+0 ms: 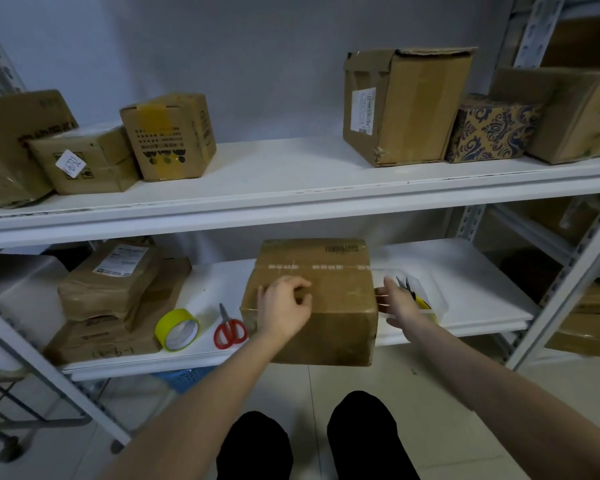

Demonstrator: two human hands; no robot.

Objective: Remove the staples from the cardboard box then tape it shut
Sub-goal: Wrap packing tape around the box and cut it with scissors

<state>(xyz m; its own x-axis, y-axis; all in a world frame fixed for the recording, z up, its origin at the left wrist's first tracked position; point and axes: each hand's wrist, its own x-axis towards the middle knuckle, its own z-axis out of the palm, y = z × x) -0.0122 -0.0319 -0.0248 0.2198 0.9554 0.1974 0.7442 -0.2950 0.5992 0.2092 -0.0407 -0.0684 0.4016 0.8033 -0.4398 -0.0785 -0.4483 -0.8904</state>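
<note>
Cardboard box (pixel 340 306): centre of frame, on lower shelf (pixel 465 282), front overhanging edge; left hand (pixel 283 306) on top, fingers curled, nothing visible in grasp; right hand (pixel 397 299) open, fingers straight against right side; yellow tape roll (pixel 177 329), red scissors (pixel 230 329) left of box; yellow-handled pliers (pixel 418 299) right.

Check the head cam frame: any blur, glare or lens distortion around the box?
Head view: wide-angle lens bows the upper shelf edge; right hand is slightly motion-smeared, left hand on the cardboard box sharper; light dim and even, no glare; box print too soft to read.
</note>
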